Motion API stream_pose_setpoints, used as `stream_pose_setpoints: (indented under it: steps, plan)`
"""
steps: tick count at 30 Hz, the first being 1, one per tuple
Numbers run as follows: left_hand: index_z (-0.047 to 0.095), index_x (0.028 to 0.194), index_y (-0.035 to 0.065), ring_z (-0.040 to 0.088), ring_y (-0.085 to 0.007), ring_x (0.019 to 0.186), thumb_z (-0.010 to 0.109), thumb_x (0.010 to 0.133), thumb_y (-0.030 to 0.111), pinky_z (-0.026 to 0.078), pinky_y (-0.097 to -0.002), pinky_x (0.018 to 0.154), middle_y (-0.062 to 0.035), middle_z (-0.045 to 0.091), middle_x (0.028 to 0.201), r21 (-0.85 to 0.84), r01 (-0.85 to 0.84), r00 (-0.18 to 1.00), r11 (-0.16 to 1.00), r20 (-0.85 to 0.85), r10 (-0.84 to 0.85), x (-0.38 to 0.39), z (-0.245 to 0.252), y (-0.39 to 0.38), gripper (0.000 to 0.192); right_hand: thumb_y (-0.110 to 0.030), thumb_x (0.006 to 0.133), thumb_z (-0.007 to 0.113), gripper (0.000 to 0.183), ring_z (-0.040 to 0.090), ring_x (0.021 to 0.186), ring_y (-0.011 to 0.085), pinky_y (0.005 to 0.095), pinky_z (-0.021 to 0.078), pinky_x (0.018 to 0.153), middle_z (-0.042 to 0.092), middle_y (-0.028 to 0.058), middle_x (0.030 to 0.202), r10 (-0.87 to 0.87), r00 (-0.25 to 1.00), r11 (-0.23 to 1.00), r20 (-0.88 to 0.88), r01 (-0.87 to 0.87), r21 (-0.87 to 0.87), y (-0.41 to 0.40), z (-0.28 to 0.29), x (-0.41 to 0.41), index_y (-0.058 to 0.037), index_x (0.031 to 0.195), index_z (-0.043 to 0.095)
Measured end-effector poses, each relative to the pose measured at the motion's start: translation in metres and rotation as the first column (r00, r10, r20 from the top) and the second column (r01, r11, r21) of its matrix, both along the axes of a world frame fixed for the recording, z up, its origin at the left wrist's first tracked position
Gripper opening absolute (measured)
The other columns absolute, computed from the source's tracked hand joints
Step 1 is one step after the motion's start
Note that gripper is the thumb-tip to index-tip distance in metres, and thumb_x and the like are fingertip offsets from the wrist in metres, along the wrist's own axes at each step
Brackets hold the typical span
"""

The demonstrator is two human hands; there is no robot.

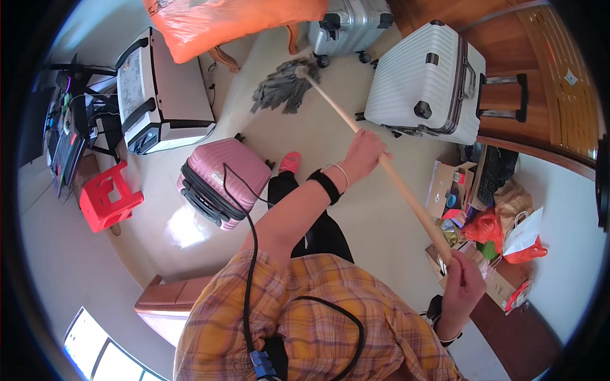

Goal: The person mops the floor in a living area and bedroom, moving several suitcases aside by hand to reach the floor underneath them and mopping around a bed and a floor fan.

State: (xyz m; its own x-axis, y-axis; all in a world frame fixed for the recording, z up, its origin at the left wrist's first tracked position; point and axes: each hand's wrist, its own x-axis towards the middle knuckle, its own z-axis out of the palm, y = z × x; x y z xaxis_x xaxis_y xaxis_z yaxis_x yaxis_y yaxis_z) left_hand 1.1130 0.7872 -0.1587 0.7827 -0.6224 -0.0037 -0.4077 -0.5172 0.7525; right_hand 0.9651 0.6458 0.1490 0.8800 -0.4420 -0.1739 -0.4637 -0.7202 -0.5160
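A mop with a pale wooden handle (pixel 415 200) runs slantwise in front of me. My left hand (pixel 364 152) grips the handle around its middle, with a black band and a thin bracelet on that wrist. Around the handle's near end, at the right, my right hand (pixel 462 281) is closed. The grey cloth-strip mop head (pixel 284 88) lies spread on the pale tiled floor, close to a wheel of the silver suitcase (pixel 350 28). A black cable (pixel 252 266) passes over my plaid shirt and left arm.
A white suitcase (pixel 419 81) with its handle extended stands right of the mop. On the left are a pink suitcase (pixel 228 178), a red plastic stool (pixel 109 197) and a white-and-black box-shaped appliance (pixel 167 95). Cardboard boxes (pixel 441 190) and bags line the right wall. Orange-covered furniture (pixel 238 24) stands ahead.
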Motion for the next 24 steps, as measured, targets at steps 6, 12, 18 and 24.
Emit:
stream_pose_setpoints:
  steps: [6, 12, 18, 24]
  plan:
    - [0.061, 0.062, 0.0106, 0.053, -0.0272, 0.081, 0.072, 0.075, 0.029, 0.036, -0.0463, 0.087, -0.0071, 0.055, 0.069, -0.1, 0.003, 1.0, 0.995, -0.027, -0.005, -0.009, -0.013, -0.019, 0.025, 0.002, 0.082, 0.062, 0.013, 0.048, 0.052, 0.0116, 0.025, 0.0356, 0.047, 0.055, 0.0074, 0.065, 0.003, 0.991, 1.0, -0.131, 0.0, 0.022, -0.005, 0.005, -0.015, 0.0026, 0.095, 0.067]
    - [0.059, 0.06, 0.0136, 0.052, -0.0276, 0.074, 0.072, 0.074, 0.037, 0.035, -0.0443, 0.078, -0.0058, 0.054, 0.066, -0.178, 0.012, 0.996, 0.984, -0.084, -0.027, -0.07, 0.038, -0.058, 0.03, -0.001, 0.082, 0.063, 0.007, 0.049, 0.051, 0.0094, 0.0233, 0.0376, 0.048, 0.054, 0.0048, 0.056, -0.065, 0.996, 0.99, -0.056, 0.057, -0.132, -0.06, 0.065, -0.039, 0.0035, 0.084, 0.068]
    - [0.054, 0.062, 0.0125, 0.052, -0.0281, 0.072, 0.072, 0.075, 0.031, 0.034, -0.0406, 0.07, -0.0058, 0.053, 0.066, -0.379, -0.023, 0.965, 0.925, -0.249, -0.078, -0.123, 0.077, -0.066, 0.029, -0.001, 0.09, 0.057, 0.011, 0.052, 0.06, 0.0083, 0.0197, 0.0387, 0.052, 0.059, 0.0041, 0.07, -0.089, 0.995, 0.954, 0.049, 0.099, -0.282, -0.085, 0.125, -0.048, 0.0053, 0.093, 0.066]
    - [0.058, 0.08, 0.0115, 0.053, -0.0279, 0.076, 0.073, 0.074, 0.025, 0.036, -0.0404, 0.073, -0.0066, 0.055, 0.074, -0.468, 0.1, 0.835, 0.878, -0.441, -0.33, -0.143, 0.09, -0.059, 0.021, -0.001, 0.094, 0.05, 0.016, 0.054, 0.068, 0.0122, 0.0202, 0.0451, 0.054, 0.058, 0.0089, 0.08, 0.041, 0.877, 0.955, 0.479, 0.106, -0.277, -0.049, 0.108, -0.023, 0.0081, 0.094, 0.064]
